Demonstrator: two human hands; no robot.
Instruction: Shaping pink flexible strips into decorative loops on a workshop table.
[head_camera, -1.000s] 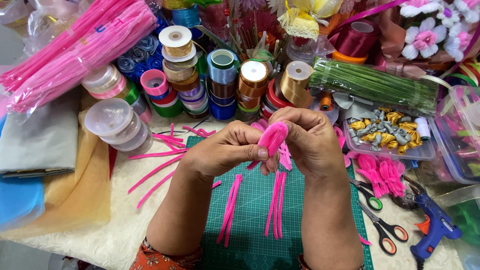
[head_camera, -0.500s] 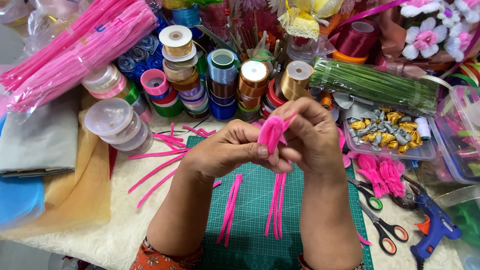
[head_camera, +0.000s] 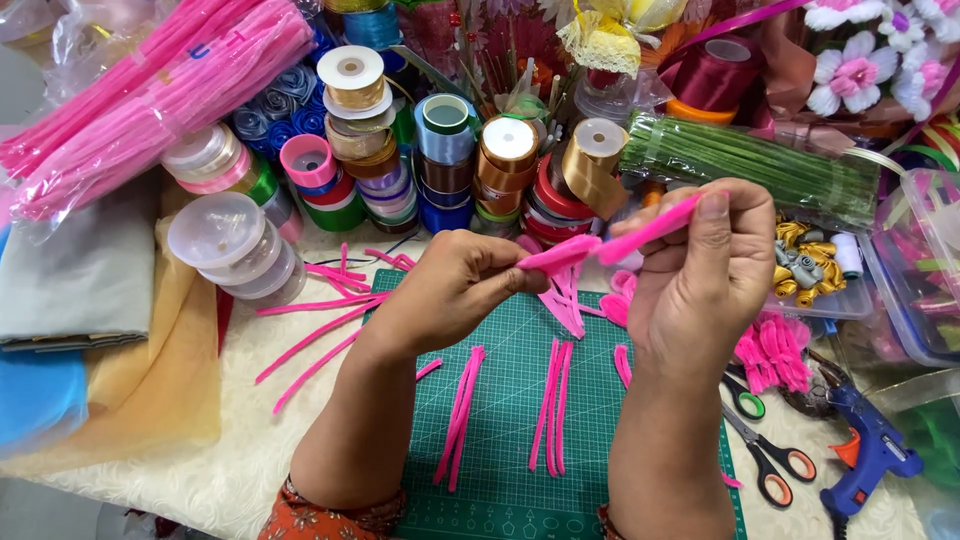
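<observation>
Both hands are raised above a green cutting mat (head_camera: 510, 460). My left hand (head_camera: 455, 290) pinches one end of a bent pink pipe cleaner piece (head_camera: 590, 245) between thumb and fingers. My right hand (head_camera: 705, 265) grips the same piece's other end, which sticks up to the right past my thumb. Under the hands, more folded pink pipe cleaner pieces (head_camera: 565, 300) hang or lie on the mat. Cut pink strips (head_camera: 553, 405) lie in small bunches on the mat, and others (head_camera: 315, 325) are scattered to its left.
Ribbon spools (head_camera: 440, 150) stand in a row behind the mat. A bag of long pink pipe cleaners (head_camera: 150, 100) lies back left, green stems in a bag (head_camera: 740, 165) back right. Scissors (head_camera: 765, 455) and a blue glue gun (head_camera: 865, 455) lie right. Folded fabric (head_camera: 80, 280) is left.
The hands have drawn apart. The looped pink piece they held together is now stretched out between them, with the right hand pulling its end up and to the right.
</observation>
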